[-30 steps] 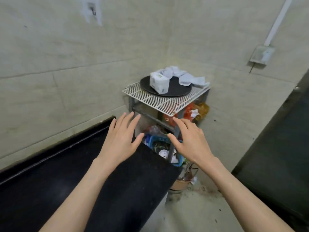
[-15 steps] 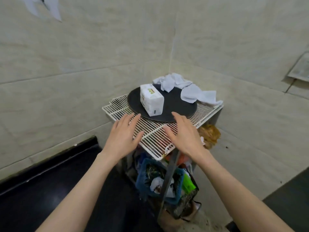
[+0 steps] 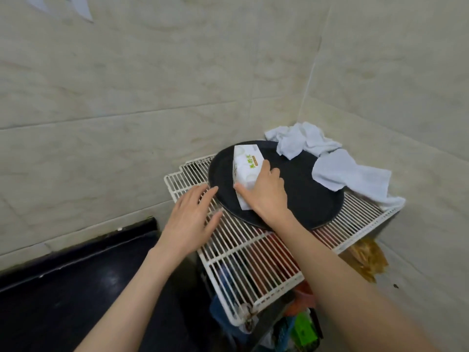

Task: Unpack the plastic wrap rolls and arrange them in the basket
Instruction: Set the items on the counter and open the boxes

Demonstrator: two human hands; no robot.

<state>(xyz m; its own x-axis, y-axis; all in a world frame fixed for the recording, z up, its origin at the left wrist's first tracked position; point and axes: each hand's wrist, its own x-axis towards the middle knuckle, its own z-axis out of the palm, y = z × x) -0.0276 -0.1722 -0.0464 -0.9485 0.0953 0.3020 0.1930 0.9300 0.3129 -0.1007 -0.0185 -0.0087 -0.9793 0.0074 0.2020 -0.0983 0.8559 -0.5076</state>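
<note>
Walls: pale tiled corner, no task item on them.
Surface (image 3: 76,288): dark counter at lower left, bare where visible.
Wire rack (image 3: 253,250): white grid shelf in the corner, beside the surface; clutter hangs or sits below it, including something blue that may be a basket, too hidden to tell.
Tray (image 3: 304,194): round, black, lies flat on the wire rack.
Cloths (image 3: 342,171): white, crumpled, on the far right edge of the tray and over the rack.
Package (image 3: 245,166): white wrapped pack with green print, lies on the left part of the tray; judged to be the plastic wrap rolls in their wrapper, unopened.
Right hand (image 3: 266,194): on the near end of the package, thumb on its left face, fingers over its top and right side; a loose grip that touches the pack, which rests on the tray.
Left hand (image 3: 193,217): open, flat, fingers spread, over the rack just left of the tray rim; holds nothing.
Step in hand: pickup of the package, first stage of unpacking.
Next move calls for: firmer closure of the right hand, lift clear of the tray, then left hand to the wrapper to tear it.
</note>
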